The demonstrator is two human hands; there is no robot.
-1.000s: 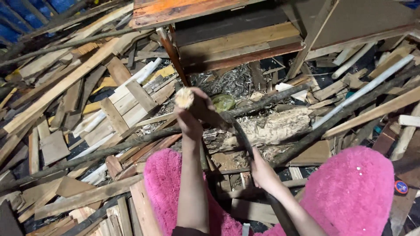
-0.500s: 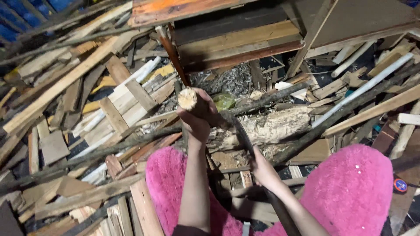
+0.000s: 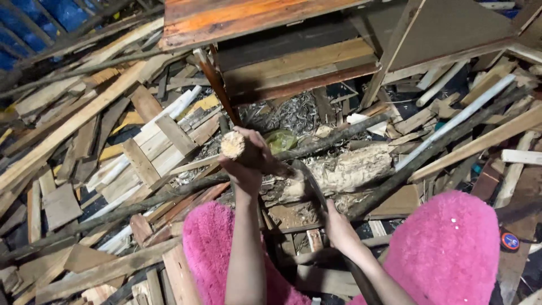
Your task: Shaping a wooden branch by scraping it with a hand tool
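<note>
Looking down, head view: two bare arms reach over a big pile of scrap wood, with fluffy pink knees (image 3: 446,248) at the bottom of the picture.
Left hand (image 3: 248,164): its grip is wrapped tight around a round wooden stick (image 3: 232,144); the pale cut end of the stick points up at the camera.
Stick: it stands almost upright in the middle of the picture, just in front of the pale log (image 3: 344,169).
Right hand (image 3: 337,229): its grip is closed around the handle of a dark curved blade (image 3: 310,183).
Blade: it runs up from the right hand toward the stick; I cannot tell if it touches the stick.
Log: it lies on its side, rough and chipped, between thin dark branches (image 3: 435,144).
Behind: a green thing (image 3: 280,140) sits near wood shavings, under a big orange-brown board (image 3: 237,17).
Left side: flat planks (image 3: 147,152) lie crossed over each other.
Top left corner: a blue sheet (image 3: 34,17) shows.
</note>
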